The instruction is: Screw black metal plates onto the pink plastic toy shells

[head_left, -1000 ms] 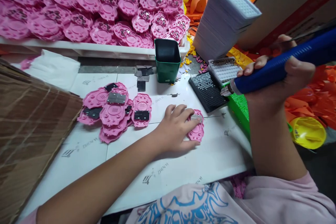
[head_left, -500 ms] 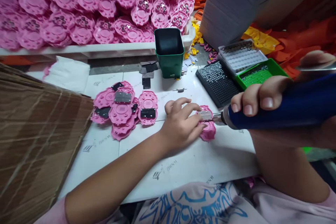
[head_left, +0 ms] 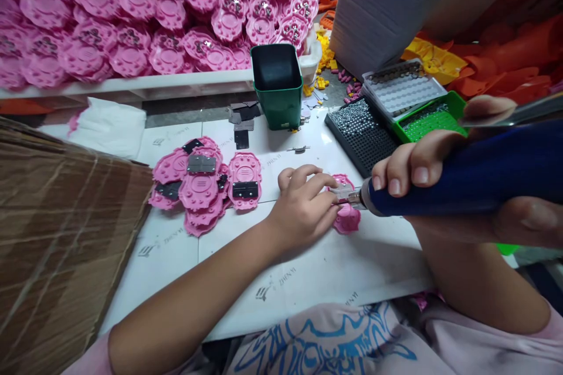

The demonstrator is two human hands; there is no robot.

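Note:
My right hand [head_left: 409,170] is wrapped round a blue electric screwdriver [head_left: 466,181], held nearly level. Its metal tip is over a pink plastic plate [head_left: 349,220] with a small grey cover on it; the screwdriver and my fingers hide part of both. With bent fingers, my left hand [head_left: 303,204] holds this plate down from the left side. Another pink plate [head_left: 245,171] with a black cover lies to the left. Beside it is a pile of similar pink plates [head_left: 202,190] with black or grey covers.
A dark green bin [head_left: 278,102] stands behind my hands. Right of it are a black screw tray [head_left: 358,135] and a green tray [head_left: 457,106]. Loose black covers [head_left: 241,139] lie near the bin. Stacked pink plates [head_left: 169,9] fill a white crate; a cardboard box [head_left: 65,228] is at left.
My right hand and the screwdriver have shifted left, and the tip now covers more of the plate. My left hand stays on the plate. The camera view has shifted slightly.

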